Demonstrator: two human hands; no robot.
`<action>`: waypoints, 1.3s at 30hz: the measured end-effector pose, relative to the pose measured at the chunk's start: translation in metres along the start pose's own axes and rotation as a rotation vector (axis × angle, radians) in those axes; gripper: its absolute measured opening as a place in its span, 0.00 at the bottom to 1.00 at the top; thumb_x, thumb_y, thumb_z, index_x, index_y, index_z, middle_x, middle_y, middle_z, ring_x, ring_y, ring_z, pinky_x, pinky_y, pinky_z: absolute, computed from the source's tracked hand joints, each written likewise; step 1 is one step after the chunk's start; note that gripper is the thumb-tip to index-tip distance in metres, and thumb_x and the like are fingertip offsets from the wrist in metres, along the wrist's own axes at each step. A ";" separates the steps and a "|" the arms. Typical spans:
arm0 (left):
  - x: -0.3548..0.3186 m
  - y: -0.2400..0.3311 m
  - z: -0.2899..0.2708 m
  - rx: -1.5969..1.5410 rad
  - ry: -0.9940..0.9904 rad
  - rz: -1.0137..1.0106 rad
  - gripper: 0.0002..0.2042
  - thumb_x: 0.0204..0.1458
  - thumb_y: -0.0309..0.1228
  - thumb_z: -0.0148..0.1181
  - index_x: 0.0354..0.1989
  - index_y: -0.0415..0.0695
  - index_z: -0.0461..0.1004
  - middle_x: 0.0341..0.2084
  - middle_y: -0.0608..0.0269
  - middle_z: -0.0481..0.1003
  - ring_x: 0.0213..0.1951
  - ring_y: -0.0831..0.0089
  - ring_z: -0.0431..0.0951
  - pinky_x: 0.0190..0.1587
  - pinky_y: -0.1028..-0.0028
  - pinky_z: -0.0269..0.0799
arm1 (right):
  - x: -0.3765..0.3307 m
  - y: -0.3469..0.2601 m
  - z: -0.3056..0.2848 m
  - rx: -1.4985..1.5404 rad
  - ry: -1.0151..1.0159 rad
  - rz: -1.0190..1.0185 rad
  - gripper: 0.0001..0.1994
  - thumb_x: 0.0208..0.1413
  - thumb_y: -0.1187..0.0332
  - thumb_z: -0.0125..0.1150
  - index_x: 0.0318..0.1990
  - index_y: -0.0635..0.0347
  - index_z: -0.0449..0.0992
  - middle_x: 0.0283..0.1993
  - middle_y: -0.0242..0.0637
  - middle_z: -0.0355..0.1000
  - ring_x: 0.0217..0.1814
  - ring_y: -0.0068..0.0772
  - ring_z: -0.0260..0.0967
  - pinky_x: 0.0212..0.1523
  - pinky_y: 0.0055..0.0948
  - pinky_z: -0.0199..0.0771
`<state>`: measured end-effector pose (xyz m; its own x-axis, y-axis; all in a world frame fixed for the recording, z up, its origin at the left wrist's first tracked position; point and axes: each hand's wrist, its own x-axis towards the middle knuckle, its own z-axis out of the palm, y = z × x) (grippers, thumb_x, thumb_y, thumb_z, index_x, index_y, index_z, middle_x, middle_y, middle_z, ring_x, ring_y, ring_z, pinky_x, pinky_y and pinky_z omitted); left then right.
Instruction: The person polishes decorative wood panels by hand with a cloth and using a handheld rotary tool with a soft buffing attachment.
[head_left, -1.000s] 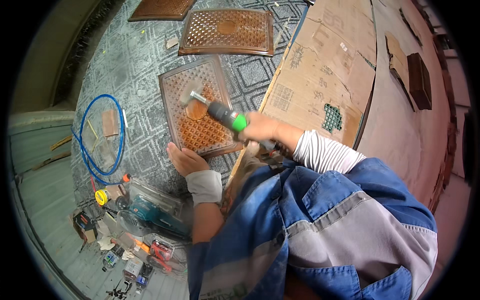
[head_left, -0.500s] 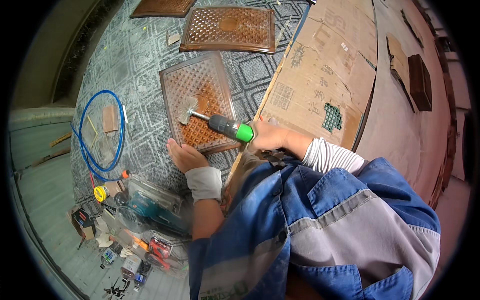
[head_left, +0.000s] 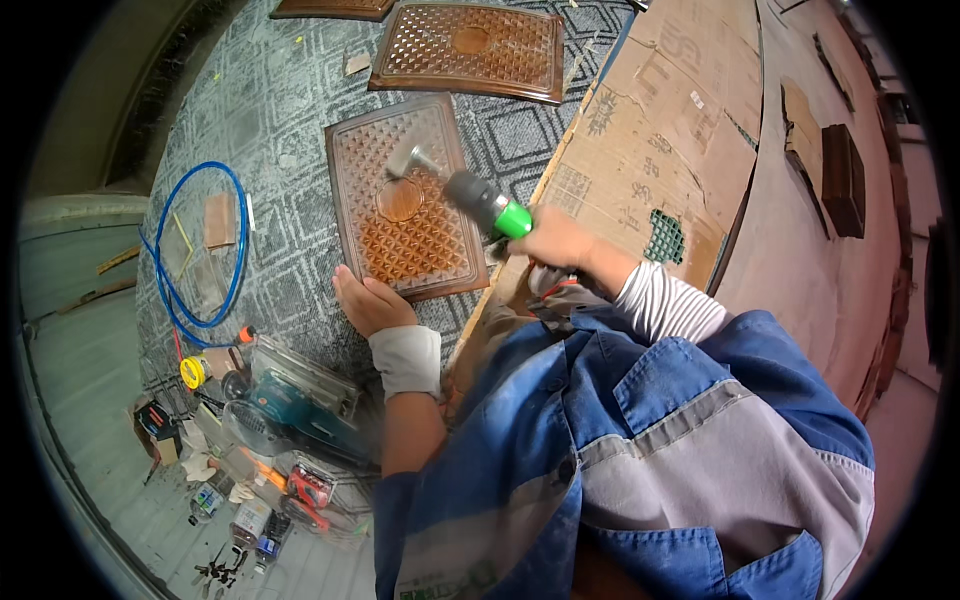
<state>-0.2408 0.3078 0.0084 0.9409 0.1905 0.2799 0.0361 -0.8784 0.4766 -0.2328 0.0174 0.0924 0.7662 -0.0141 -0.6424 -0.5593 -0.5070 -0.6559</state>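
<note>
My right hand (head_left: 552,238) is wrapped round a black and green power drill (head_left: 488,203). A brush wheel (head_left: 406,161), blurred by motion, is fitted to the drill's front shaft. It is over the upper part of a brown panel (head_left: 425,250) with a raised diamond pattern and a central oval medallion. Pale dust dulls the panel's upper part, while the lower part shows a glossy orange-brown. Near the panel's lower left corner, my left hand (head_left: 375,303) rests against its edge, fingers stretched out and holding nothing.
A similar panel (head_left: 470,45) lies beyond, on the patterned grey cloth (head_left: 285,240). Flattened cardboard (head_left: 640,140) covers the right side. To the left are a blue hose loop (head_left: 243,250), a teal power tool (head_left: 305,405), a yellow tape roll (head_left: 193,372) and several bottles (head_left: 250,522).
My right hand has moved the drill and brush up the panel, from beside the medallion to above it. My left hand stays at the panel's edge. The view has shifted slightly.
</note>
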 end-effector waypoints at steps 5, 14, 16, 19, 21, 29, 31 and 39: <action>0.002 0.003 -0.002 0.033 -0.007 -0.012 0.24 0.67 0.32 0.39 0.65 0.28 0.62 0.63 0.36 0.66 0.66 0.41 0.63 0.69 0.52 0.58 | 0.007 -0.004 -0.002 -0.149 0.026 -0.051 0.19 0.47 0.65 0.68 0.43 0.71 0.77 0.31 0.52 0.78 0.31 0.46 0.78 0.36 0.39 0.79; -0.001 -0.002 0.000 0.054 -0.018 0.019 0.25 0.68 0.33 0.38 0.67 0.28 0.59 0.65 0.35 0.64 0.68 0.42 0.61 0.70 0.53 0.57 | 0.000 -0.036 -0.006 -0.304 0.020 -0.026 0.20 0.47 0.69 0.62 0.48 0.71 0.74 0.43 0.60 0.78 0.51 0.56 0.77 0.53 0.44 0.76; 0.000 0.000 0.002 0.037 -0.016 0.029 0.25 0.68 0.33 0.38 0.67 0.28 0.59 0.65 0.35 0.63 0.68 0.42 0.61 0.70 0.54 0.57 | -0.009 -0.032 0.012 -0.358 -0.012 -0.089 0.20 0.47 0.69 0.62 0.48 0.71 0.74 0.43 0.60 0.78 0.51 0.56 0.77 0.53 0.43 0.76; 0.001 -0.002 -0.001 0.027 -0.022 0.029 0.25 0.68 0.34 0.37 0.68 0.28 0.59 0.66 0.36 0.62 0.69 0.43 0.60 0.71 0.54 0.56 | -0.014 -0.039 0.014 -0.293 -0.007 -0.053 0.20 0.47 0.69 0.62 0.48 0.69 0.75 0.43 0.59 0.78 0.50 0.56 0.78 0.53 0.43 0.76; 0.000 0.000 -0.001 0.034 -0.017 0.039 0.26 0.69 0.35 0.36 0.68 0.28 0.59 0.66 0.36 0.62 0.69 0.43 0.60 0.71 0.54 0.56 | -0.002 -0.035 0.005 -0.229 0.074 -0.042 0.19 0.45 0.69 0.62 0.46 0.68 0.76 0.42 0.58 0.78 0.47 0.54 0.78 0.50 0.44 0.77; 0.001 -0.001 0.002 0.033 -0.008 0.048 0.26 0.68 0.35 0.35 0.67 0.28 0.59 0.66 0.37 0.63 0.68 0.43 0.61 0.71 0.53 0.57 | -0.003 -0.012 -0.005 -0.263 0.060 -0.077 0.14 0.46 0.69 0.62 0.40 0.69 0.78 0.35 0.57 0.79 0.40 0.56 0.80 0.44 0.42 0.79; -0.002 -0.003 0.002 0.036 -0.003 0.047 0.26 0.68 0.35 0.35 0.67 0.28 0.59 0.65 0.37 0.63 0.68 0.43 0.61 0.71 0.53 0.57 | 0.003 -0.020 -0.022 -0.126 0.071 0.096 0.13 0.46 0.70 0.61 0.39 0.70 0.79 0.30 0.55 0.78 0.31 0.51 0.81 0.37 0.40 0.80; 0.000 -0.003 0.003 0.073 0.030 0.076 0.24 0.68 0.33 0.36 0.66 0.27 0.60 0.64 0.36 0.65 0.67 0.43 0.64 0.70 0.53 0.58 | -0.022 -0.007 -0.017 -0.460 0.035 -0.072 0.16 0.46 0.68 0.60 0.43 0.66 0.78 0.41 0.58 0.78 0.47 0.56 0.78 0.49 0.45 0.78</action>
<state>-0.2398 0.3090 0.0045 0.9314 0.1339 0.3385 -0.0100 -0.9202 0.3913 -0.2398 0.0065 0.1182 0.8125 0.0099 -0.5829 -0.3120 -0.8372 -0.4491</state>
